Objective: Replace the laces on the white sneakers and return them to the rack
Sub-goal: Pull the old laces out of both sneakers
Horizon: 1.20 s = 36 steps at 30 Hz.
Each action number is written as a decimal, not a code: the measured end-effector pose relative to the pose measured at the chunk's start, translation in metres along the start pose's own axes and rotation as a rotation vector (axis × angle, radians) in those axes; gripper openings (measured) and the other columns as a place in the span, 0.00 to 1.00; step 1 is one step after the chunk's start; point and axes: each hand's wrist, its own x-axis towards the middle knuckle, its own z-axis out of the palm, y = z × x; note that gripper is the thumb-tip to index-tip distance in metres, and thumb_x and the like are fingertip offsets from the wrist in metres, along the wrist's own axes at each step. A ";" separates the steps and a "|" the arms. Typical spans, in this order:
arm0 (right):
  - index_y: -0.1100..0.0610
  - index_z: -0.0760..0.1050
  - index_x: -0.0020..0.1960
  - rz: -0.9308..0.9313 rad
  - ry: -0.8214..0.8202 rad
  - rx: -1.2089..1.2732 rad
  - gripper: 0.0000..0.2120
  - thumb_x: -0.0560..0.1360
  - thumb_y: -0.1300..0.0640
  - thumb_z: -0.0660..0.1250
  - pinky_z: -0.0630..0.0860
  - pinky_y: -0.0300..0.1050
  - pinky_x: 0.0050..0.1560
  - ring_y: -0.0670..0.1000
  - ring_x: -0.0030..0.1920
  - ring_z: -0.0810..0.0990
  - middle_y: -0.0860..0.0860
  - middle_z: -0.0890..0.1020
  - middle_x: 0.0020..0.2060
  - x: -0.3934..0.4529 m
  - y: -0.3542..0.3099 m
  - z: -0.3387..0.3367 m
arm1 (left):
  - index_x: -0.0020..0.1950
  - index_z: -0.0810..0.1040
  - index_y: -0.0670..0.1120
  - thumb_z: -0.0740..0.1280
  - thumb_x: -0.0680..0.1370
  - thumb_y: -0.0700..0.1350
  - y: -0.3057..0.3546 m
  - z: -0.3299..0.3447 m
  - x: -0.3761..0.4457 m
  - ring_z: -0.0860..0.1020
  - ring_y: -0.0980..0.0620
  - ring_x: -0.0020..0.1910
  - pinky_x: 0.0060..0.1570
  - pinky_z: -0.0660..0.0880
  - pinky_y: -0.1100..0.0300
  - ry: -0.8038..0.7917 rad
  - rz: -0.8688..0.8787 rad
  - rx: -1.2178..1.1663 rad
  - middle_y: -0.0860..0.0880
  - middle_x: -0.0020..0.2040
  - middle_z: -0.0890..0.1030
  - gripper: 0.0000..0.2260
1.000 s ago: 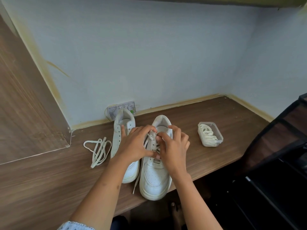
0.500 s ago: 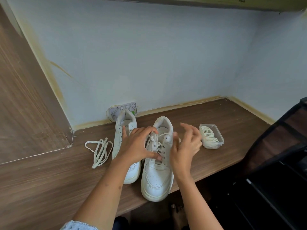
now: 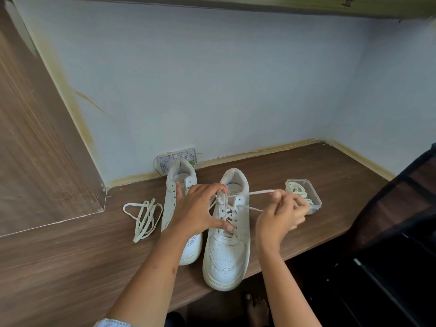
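A half-laced white sneaker (image 3: pixel 227 232) is steadied on the wooden shelf (image 3: pixel 70 267) by the left hand (image 3: pixel 197 212), fingers curled over its eyelets. To the sneaker's right, its lace (image 3: pixel 250 207) is pinched taut by the right hand (image 3: pixel 280 214). A second, unlaced sneaker (image 3: pixel 175 204) is seen at its left.

- You are in a home, at a built-in wooden shelf (image 3: pixel 70 267) set into a painted wall corner.
- At 12 o'clock, an unfinished wall socket (image 3: pixel 178 159) and yellowed glue marks along the wall edge indicate a domestic fit-out.
- At 3 o'clock, a dark fabric shoe rack (image 3: pixel 401 220) stands.
- At 6 o'clock, your bare foot (image 3: pixel 257 308) rests on the floor.
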 end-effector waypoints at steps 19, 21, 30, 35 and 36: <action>0.54 0.75 0.43 -0.024 -0.016 -0.031 0.07 0.79 0.62 0.62 0.64 0.61 0.65 0.50 0.57 0.62 0.49 0.68 0.56 0.002 -0.008 -0.004 | 0.61 0.65 0.66 0.68 0.54 0.77 -0.004 0.001 -0.002 0.66 0.59 0.66 0.73 0.40 0.39 0.045 -0.005 -0.006 0.66 0.58 0.72 0.38; 0.54 0.78 0.46 0.038 0.082 -0.039 0.08 0.81 0.57 0.61 0.65 0.62 0.65 0.52 0.57 0.63 0.50 0.69 0.56 0.015 -0.006 -0.014 | 0.60 0.65 0.66 0.68 0.54 0.78 -0.005 0.000 -0.003 0.66 0.59 0.66 0.73 0.39 0.40 0.062 -0.021 -0.008 0.66 0.57 0.72 0.38; 0.44 0.81 0.52 -0.353 -0.358 -0.181 0.13 0.74 0.61 0.67 0.58 0.43 0.61 0.49 0.62 0.59 0.46 0.68 0.63 0.003 -0.008 -0.015 | 0.61 0.66 0.65 0.66 0.54 0.78 0.003 0.006 0.000 0.67 0.59 0.66 0.73 0.38 0.39 0.087 -0.030 0.024 0.64 0.59 0.71 0.39; 0.47 0.83 0.52 -0.500 -0.613 -0.386 0.07 0.78 0.50 0.67 0.57 0.49 0.61 0.54 0.66 0.58 0.49 0.68 0.68 -0.014 0.002 0.002 | 0.63 0.68 0.67 0.70 0.61 0.71 -0.012 0.005 0.000 0.63 0.61 0.70 0.72 0.33 0.46 0.055 0.017 -0.124 0.64 0.60 0.71 0.32; 0.48 0.83 0.50 -0.495 -0.609 -0.389 0.05 0.77 0.51 0.68 0.58 0.50 0.61 0.54 0.65 0.59 0.49 0.69 0.68 -0.015 0.004 0.005 | 0.63 0.68 0.67 0.71 0.63 0.69 -0.013 0.005 -0.001 0.63 0.60 0.70 0.72 0.33 0.48 0.059 0.021 -0.133 0.63 0.61 0.72 0.31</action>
